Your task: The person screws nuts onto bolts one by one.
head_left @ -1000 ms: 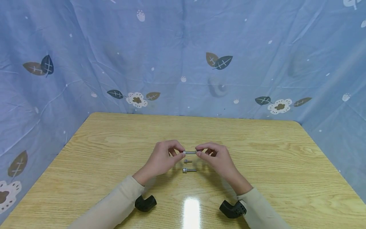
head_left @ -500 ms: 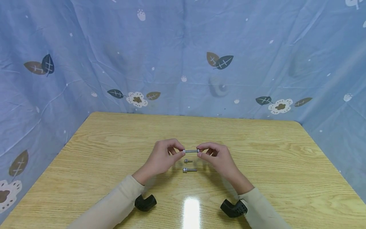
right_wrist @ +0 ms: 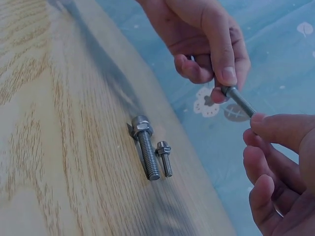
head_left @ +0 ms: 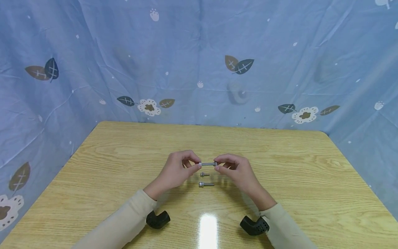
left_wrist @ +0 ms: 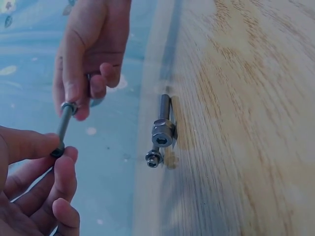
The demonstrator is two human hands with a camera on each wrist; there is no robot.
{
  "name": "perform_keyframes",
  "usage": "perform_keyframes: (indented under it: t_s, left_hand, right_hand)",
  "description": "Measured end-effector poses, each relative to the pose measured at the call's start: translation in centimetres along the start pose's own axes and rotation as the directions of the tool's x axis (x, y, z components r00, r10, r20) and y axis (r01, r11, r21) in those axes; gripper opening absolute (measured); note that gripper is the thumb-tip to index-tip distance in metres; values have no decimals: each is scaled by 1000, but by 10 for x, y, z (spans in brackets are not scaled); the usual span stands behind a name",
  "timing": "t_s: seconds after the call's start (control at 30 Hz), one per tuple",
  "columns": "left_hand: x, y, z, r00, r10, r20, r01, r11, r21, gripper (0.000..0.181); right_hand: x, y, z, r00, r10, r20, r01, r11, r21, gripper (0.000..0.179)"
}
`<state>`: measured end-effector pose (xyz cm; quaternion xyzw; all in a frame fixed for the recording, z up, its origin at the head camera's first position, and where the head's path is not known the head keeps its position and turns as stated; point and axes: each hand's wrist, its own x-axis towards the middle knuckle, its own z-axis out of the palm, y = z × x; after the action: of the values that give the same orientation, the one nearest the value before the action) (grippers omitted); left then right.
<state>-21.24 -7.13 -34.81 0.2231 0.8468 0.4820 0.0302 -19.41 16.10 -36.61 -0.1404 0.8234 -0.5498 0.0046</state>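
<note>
A long metal bolt (head_left: 208,164) is held level above the table between both hands. My left hand (head_left: 178,170) pinches its head end with thumb and forefinger. At the other end sits a nut (left_wrist: 70,106), which the thumb and fingertips of my right hand (head_left: 238,172) hold. Below the hands, two more bolts lie on the wood: a small bolt (head_left: 204,174) and, nearer me, a larger bolt (head_left: 206,184). Both show a nut close under the head in the right wrist view. The held bolt's head is mostly covered by my left fingers.
The wooden table (head_left: 124,138) reaches back to a blue patterned cloth (head_left: 199,52) hanging behind it and at the sides. Black curved devices (head_left: 158,220) sit at both wrists. A bright light reflection lies on the near tabletop.
The held bolt has risen slightly. My right fingertips have shifted a little to the right, so the nut at that end shows more. The two bolts on the table stay put.
</note>
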Motion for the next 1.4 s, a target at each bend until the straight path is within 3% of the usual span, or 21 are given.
perform_keyframes:
  t_s: [0.2, 0.6, 1.0, 1.4]
  left_hand:
    - [0, -2, 1, 1000, 7, 5, -7, 1000, 9, 4]
    - [0, -4, 3, 996, 87, -6, -87, 995, 57, 4]
    - [0, -5, 5, 988, 155, -16, -154, 985, 78, 4]
    - [-1, -4, 8, 987, 159, -11, -158, 987, 18, 3]
  right_hand:
    - [0, 1, 0, 1000, 0, -1, 0, 1000, 8, 21]
    - [0, 3, 0, 1000, 14, 10, -14, 999, 48, 20]
    - [2, 4, 1, 999, 5, 48, -8, 999, 51, 36]
    - [2, 5, 2, 994, 62, 90, -74, 989, 130, 51]
